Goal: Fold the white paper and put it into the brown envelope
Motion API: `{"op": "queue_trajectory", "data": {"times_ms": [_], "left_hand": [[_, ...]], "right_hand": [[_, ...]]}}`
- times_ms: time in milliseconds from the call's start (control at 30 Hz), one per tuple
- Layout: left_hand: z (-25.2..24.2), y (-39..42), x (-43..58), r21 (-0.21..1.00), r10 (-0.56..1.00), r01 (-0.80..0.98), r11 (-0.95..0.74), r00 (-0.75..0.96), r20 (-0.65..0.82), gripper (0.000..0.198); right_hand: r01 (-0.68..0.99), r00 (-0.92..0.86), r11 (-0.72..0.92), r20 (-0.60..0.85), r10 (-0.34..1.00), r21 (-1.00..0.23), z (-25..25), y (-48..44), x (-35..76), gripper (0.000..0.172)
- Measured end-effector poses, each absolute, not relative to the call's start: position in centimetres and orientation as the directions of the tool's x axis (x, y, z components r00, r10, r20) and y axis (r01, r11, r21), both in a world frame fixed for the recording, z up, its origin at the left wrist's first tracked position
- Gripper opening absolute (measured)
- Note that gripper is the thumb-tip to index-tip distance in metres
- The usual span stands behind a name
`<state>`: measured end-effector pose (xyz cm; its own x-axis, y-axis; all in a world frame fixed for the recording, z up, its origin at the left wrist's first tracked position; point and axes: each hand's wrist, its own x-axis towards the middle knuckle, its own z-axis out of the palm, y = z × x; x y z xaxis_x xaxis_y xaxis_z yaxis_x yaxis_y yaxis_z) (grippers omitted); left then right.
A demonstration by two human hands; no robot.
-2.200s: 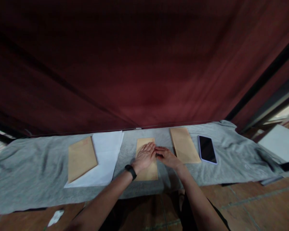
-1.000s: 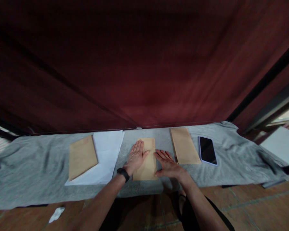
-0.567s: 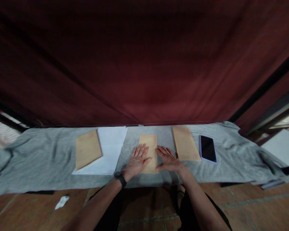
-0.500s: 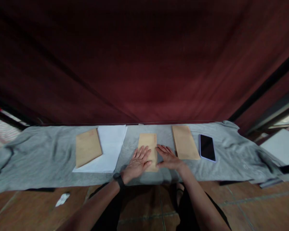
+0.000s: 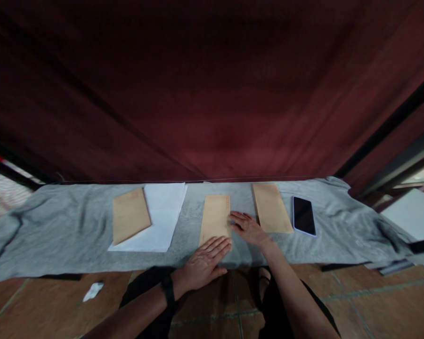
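Observation:
A tan paper envelope [image 5: 216, 214] with small reddish print at its upper right lies flat on a grey cloth [image 5: 183, 230] in front of me. My left hand [image 5: 209, 260], with a dark watch on the wrist, rests its outstretched fingers across the envelope's near end. At the envelope's right edge, my right hand [image 5: 246, 228] touches with its fingertips, fingers stretched and holding nothing. To the right lies a stack of similar tan envelopes [image 5: 273, 208]. Another tan envelope [image 5: 130, 215] lies partly over white paper sheets [image 5: 164, 212] on the left.
A phone with a pale purple case [image 5: 304, 215] lies right of the envelope stack. Behind the bench hangs a dark red cloth [image 5: 212, 103]. On the tiled floor [image 5: 127, 320] is a crumpled white tissue [image 5: 93, 292]. A white panel [image 5: 413, 214] stands far right.
My left hand has slid toward me, from the middle of the envelope to its near end. My right hand stays by the right edge, its fingers slightly closer together.

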<state>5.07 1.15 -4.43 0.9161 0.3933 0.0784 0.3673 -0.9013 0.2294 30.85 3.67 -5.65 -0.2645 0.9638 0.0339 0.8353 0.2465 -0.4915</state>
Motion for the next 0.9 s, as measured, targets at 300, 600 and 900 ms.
{"op": "queue_trajectory", "data": {"times_ms": [300,600,900], "left_hand": [[-4.8,0.8,5.0,0.2,0.382,0.356,-0.913,0.917,0.112,0.08],[-4.7,0.6,5.1,0.147,0.353,0.336,-0.93,0.929,0.109,0.079],[-5.2,0.4,5.1,0.2,0.354,0.324,-0.925,0.925,0.14,0.075]], "right_hand": [[0.863,-0.266,0.276,0.084,0.96,-0.423,-6.2,4.1,28.8,0.051],[0.958,-0.122,0.154,0.143,0.982,-0.241,-7.4,7.4,27.7,0.057],[0.978,-0.036,0.072,0.177,0.984,-0.197,-7.5,8.3,26.9,0.056]]}}
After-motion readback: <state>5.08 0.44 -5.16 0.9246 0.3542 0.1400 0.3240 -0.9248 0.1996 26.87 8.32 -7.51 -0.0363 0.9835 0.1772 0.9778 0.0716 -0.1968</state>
